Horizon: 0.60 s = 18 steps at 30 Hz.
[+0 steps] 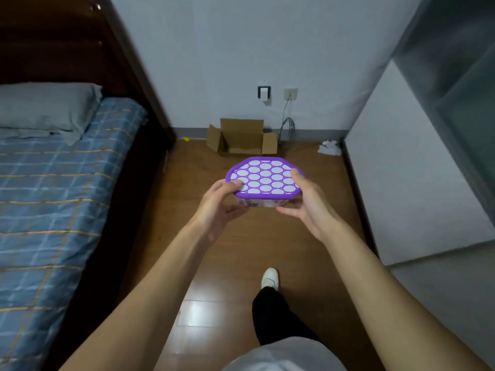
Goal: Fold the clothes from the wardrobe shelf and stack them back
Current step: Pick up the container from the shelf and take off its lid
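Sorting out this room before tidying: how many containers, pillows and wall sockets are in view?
Containers: 2, purple-lidded tub, cardboard box
Pillows: 1, grey pillow
Wall sockets: 2, black-framed socket, beige socket
Total: 5

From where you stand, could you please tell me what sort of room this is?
Probably a bedroom: a bed with a pillow on the left, a wooden headboard, and what may be a wardrobe door on the right.
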Each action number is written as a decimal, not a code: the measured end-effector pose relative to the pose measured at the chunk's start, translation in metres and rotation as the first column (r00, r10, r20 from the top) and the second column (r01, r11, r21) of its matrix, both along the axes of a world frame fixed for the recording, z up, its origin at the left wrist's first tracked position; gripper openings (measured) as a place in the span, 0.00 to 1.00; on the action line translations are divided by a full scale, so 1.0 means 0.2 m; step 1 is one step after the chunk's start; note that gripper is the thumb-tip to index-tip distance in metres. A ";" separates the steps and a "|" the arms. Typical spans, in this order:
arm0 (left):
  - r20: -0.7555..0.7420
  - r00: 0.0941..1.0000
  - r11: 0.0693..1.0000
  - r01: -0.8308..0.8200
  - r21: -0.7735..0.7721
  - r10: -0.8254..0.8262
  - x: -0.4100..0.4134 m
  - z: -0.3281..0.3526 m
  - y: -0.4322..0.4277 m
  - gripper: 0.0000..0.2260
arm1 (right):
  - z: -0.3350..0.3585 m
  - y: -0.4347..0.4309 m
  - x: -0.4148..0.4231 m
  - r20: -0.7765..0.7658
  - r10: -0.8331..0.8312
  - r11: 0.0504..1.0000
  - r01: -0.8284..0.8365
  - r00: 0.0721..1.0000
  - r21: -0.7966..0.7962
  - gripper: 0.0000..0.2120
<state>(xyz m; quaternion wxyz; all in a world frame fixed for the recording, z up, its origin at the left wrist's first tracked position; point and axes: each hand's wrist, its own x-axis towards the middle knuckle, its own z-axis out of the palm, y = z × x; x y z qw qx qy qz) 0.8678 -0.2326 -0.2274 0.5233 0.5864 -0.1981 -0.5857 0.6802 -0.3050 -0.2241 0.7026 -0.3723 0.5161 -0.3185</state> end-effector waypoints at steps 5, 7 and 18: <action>-0.004 0.999 0.999 -0.034 0.008 0.034 0.17 -0.02 -0.51 0.19 | -0.03 -0.53 0.20 0.045 0.036 0.999 -0.036 0.998 -0.001 0.15; -0.024 0.999 0.999 -0.041 -0.011 0.041 0.23 -0.02 -0.70 0.16 | -0.04 -0.73 0.27 0.059 0.049 0.999 -0.048 0.997 -0.013 0.08; 0.188 0.982 0.999 -0.022 0.025 0.017 0.86 -0.22 -1.67 0.12 | -0.25 -1.72 0.91 -0.031 0.045 0.993 -0.042 0.999 0.113 0.22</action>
